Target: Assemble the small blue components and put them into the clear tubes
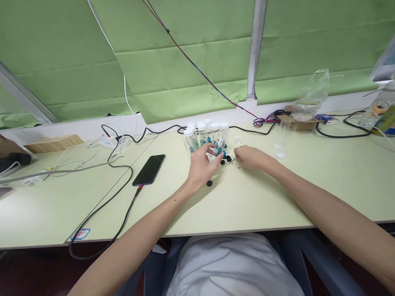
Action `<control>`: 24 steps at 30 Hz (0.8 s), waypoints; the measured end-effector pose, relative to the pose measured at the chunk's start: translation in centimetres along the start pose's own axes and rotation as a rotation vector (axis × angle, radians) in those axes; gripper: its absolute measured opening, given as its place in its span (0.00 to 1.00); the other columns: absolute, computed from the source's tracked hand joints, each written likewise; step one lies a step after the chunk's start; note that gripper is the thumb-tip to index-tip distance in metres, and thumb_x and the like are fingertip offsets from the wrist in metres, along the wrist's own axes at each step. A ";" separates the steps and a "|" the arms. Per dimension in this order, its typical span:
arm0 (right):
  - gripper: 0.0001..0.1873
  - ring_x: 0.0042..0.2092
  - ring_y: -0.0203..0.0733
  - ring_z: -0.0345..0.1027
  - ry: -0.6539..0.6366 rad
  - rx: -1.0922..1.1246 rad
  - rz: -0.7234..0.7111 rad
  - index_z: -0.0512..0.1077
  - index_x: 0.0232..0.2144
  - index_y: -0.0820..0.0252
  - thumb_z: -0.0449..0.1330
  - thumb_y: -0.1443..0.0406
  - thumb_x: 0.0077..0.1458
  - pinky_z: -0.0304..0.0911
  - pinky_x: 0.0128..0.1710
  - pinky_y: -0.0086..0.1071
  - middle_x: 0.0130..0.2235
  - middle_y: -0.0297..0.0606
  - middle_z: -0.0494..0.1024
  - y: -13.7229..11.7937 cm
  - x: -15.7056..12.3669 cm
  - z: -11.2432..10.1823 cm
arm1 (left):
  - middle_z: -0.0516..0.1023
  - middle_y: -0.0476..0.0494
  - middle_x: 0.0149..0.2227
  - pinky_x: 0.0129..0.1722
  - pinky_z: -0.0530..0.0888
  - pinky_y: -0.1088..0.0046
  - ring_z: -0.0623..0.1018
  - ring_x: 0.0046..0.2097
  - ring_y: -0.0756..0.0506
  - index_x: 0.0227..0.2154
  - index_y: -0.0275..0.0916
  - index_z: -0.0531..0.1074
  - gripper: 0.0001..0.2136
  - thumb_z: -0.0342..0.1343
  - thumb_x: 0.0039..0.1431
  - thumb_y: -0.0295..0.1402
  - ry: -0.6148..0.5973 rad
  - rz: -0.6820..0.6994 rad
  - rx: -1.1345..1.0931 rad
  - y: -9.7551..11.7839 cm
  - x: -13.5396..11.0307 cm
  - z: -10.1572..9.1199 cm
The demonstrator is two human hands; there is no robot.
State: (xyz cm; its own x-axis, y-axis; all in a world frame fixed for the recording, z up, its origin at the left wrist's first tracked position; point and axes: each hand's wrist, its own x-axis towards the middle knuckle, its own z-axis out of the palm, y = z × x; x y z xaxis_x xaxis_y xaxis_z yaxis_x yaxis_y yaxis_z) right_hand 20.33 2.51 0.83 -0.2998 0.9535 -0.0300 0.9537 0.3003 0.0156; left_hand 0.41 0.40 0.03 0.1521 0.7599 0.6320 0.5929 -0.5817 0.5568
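Observation:
My left hand (pixel 203 164) curves its thumb and fingers around a clear tube (pixel 219 144) with small blue pieces; its fingers partly hide it. Behind it stands a close group of clear tubes with white caps (pixel 201 126), several holding blue or green bits. My right hand (pixel 249 157) is closed, knuckles up, low over the table. A thin shiny metal piece (pixel 231 163) juts out at its fingertips; its full shape is hidden. Small black round pieces (pixel 222 162) lie between the hands. Another black disc (pixel 209 183) lies below my left hand, and a white cap (pixel 238 140) lies behind my right.
A black phone (pixel 149 170) on a charging cable lies to the left. To the right are a clear cup (pixel 279 151), a cardboard box (pixel 298 123) and a plastic bag (pixel 312 98). Black cables (pixel 258 132) run along the back. A wooden block (pixel 55 144) is far left.

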 end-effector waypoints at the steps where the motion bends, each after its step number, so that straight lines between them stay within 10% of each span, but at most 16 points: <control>1: 0.13 0.44 0.49 0.72 0.020 0.010 0.003 0.70 0.42 0.63 0.50 0.76 0.60 0.51 0.31 0.32 0.46 0.52 0.76 -0.1 0.0 -0.1 | 0.78 0.49 0.33 0.28 0.69 0.72 0.66 0.21 0.53 0.40 0.40 0.74 0.12 0.63 0.57 0.39 0.000 -0.001 0.002 0.0 0.0 0.0; 11: 0.12 0.38 0.48 0.69 0.340 0.274 0.104 0.61 0.48 0.62 0.47 0.74 0.63 0.54 0.34 0.33 0.42 0.52 0.77 -0.5 -0.3 -1.0 | 0.79 0.48 0.33 0.29 0.70 0.71 0.68 0.22 0.52 0.40 0.40 0.74 0.12 0.63 0.57 0.40 -0.019 -0.006 0.028 -0.3 0.1 0.0; 24: 0.13 0.37 0.43 0.69 0.904 0.647 -0.101 0.67 0.40 0.59 0.44 0.63 0.69 0.60 0.40 0.32 0.35 0.41 0.74 -0.8 -0.4 -1.4 | 0.81 0.45 0.35 0.34 0.73 0.70 0.79 0.33 0.45 0.41 0.39 0.75 0.11 0.63 0.56 0.36 -0.057 0.023 0.094 -0.4 0.0 0.2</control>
State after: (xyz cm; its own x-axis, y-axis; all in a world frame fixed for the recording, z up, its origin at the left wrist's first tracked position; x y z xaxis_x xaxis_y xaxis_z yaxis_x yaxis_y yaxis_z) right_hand 19.61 1.91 2.21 -0.0328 0.6714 0.7404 0.6780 0.5592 -0.4771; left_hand 0.33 0.70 -0.26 0.2098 0.7637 0.6105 0.6600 -0.5713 0.4878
